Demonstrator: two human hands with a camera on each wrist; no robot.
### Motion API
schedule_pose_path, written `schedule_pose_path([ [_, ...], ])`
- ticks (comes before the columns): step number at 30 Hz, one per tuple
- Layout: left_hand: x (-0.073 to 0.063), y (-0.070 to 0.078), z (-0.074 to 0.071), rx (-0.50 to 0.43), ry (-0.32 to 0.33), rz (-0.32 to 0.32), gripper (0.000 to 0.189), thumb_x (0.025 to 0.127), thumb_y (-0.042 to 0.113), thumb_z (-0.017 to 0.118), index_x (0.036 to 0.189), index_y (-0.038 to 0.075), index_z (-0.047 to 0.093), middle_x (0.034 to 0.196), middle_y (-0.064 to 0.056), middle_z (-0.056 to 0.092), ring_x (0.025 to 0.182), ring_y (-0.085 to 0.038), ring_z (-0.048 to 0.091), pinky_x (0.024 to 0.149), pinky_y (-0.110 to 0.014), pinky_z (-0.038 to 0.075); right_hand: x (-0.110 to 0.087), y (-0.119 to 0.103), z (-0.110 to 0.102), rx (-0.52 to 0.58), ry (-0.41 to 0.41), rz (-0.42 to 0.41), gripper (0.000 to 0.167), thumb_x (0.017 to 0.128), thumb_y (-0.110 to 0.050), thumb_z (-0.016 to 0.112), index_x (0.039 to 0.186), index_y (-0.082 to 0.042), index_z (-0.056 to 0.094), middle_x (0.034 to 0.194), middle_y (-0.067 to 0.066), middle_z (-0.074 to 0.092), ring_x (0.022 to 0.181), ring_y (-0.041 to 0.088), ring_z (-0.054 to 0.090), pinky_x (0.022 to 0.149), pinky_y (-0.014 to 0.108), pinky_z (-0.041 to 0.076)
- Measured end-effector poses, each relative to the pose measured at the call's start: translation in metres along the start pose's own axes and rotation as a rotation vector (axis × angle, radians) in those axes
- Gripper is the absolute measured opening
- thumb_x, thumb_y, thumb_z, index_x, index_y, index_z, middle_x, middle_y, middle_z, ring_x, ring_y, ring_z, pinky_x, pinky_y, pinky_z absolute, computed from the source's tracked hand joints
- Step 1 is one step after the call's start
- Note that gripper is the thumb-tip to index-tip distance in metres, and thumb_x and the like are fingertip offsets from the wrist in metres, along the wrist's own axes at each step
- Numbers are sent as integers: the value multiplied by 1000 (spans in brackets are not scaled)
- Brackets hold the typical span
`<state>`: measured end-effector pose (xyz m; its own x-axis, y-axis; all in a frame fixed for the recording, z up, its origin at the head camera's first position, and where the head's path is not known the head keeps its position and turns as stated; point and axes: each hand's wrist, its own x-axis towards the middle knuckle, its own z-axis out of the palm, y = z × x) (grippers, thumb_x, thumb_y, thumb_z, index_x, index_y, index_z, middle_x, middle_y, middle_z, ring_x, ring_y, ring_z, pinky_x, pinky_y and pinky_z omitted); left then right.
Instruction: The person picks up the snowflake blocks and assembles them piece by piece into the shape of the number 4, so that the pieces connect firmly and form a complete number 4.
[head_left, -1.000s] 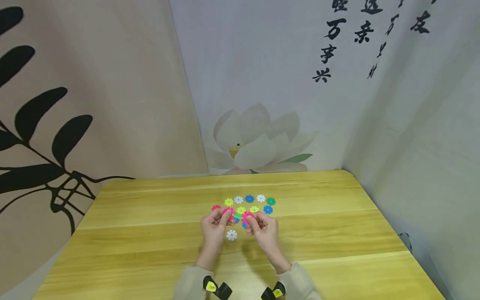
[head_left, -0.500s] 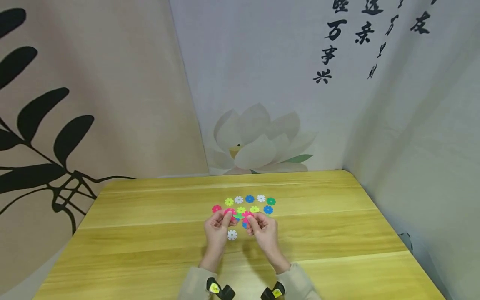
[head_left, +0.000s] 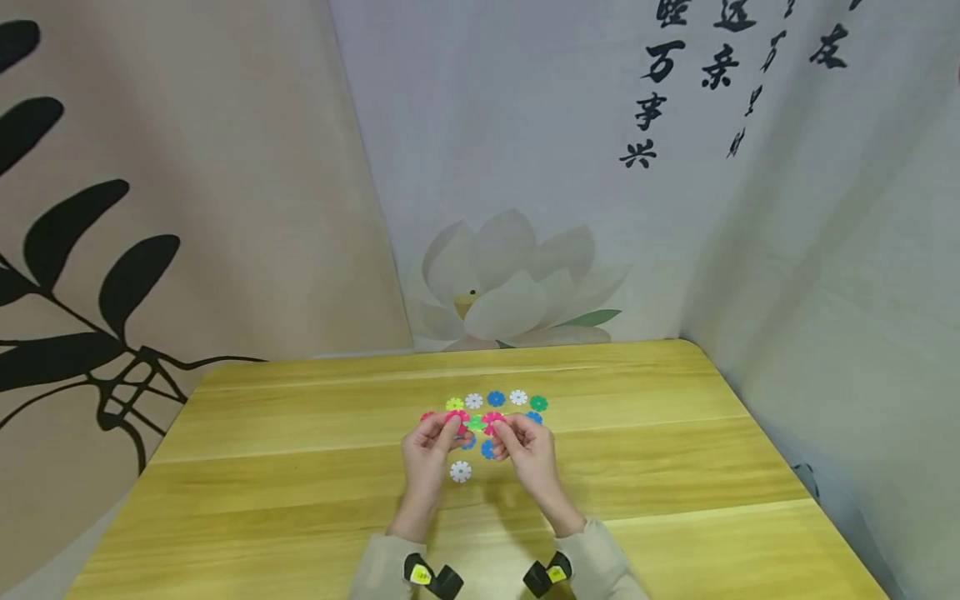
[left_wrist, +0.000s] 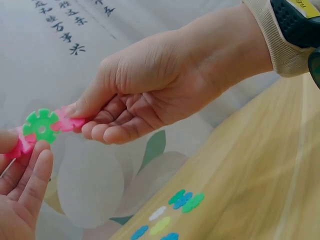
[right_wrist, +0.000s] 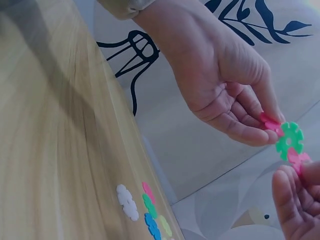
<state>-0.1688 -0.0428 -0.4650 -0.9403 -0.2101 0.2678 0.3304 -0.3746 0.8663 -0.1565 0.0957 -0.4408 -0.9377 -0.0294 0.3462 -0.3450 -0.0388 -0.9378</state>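
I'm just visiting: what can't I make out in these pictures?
Head view: the full count of loose discs; the left hand and right hand partly cover them.
Head view: the rest of the wall writing, cut off by the top edge.
Head view: any print on the yellow labels, too small.
Left wrist view: part of the left hand's pink disc, covered by the thumb.

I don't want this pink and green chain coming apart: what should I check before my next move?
1. Left hand pinches the left pink disc: ok.
2. Right hand pinches the right pink disc: ok.
3. Green disc meets both pink discs: ok.
4. Slots pushed fully home: cannot tell.
5. A hand free for the white disc on the table: not ok, both occupied.
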Motion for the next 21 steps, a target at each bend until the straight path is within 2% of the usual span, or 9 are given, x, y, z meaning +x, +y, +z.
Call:
schedule_pose_path([
  [6, -2, -1, -7, -58, -33, -40, 4, 86, -7, 60, 87, -11, 61, 73, -1, 67, 63, -11, 66, 60, -24, 58, 1, -2, 0, -23, -1, -17, 13, 89, 8, 56, 80, 16, 58, 68, 34, 56, 54, 9, 56, 49, 28, 57],
  [9, -3, 0, -10, -76, -35, -56, 4, 86, -8, 60, 86, -5, 63, 74, -1, 68, 63, -12, 66, 61, -24, 58, 2, -3, 1, -37, -9, -29, 14, 90, 7, 56, 79, 16, 58, 67, 34, 56, 53, 11, 56, 49, 29, 56],
  [13, -2, 0, -11, -70, -2, -81, 6, 86, -8, 60, 85, -3, 63, 73, -1, 67, 63, -12, 66, 61, -24, 58, 3, -2, 0, -55, -30, -55, 17, 92, 5, 54, 79, 17, 57, 67, 33, 56, 52, 25, 58, 48, 37, 57],
  [16, -1, 0, -13, -66, 28, -94, 6, 86, -8, 59, 85, -4, 63, 73, -1, 68, 62, -12, 65, 61, -25, 58, 6, 2, -3, -65, -14, -65, 19, 94, 5, 50, 82, 17, 58, 68, 32, 57, 53, 34, 58, 49, 43, 56],
  [18, 0, 1, -14, -68, 41, -96, 6, 87, -8, 59, 85, -4, 63, 73, -1, 68, 62, -12, 65, 61, -25, 58, 12, 10, -9, -76, 17, -35, 18, 94, 4, 50, 84, 16, 60, 70, 31, 57, 54, 32, 59, 51, 44, 57],
  [21, 1, 2, -18, -72, 52, -90, 2, 87, -7, 60, 86, -8, 62, 73, -1, 68, 62, -12, 65, 62, -26, 59, 23, 32, -22, -137, 71, 7, 14, 92, 1, 56, 87, 11, 63, 73, 30, 59, 57, 26, 60, 51, 33, 57],
])
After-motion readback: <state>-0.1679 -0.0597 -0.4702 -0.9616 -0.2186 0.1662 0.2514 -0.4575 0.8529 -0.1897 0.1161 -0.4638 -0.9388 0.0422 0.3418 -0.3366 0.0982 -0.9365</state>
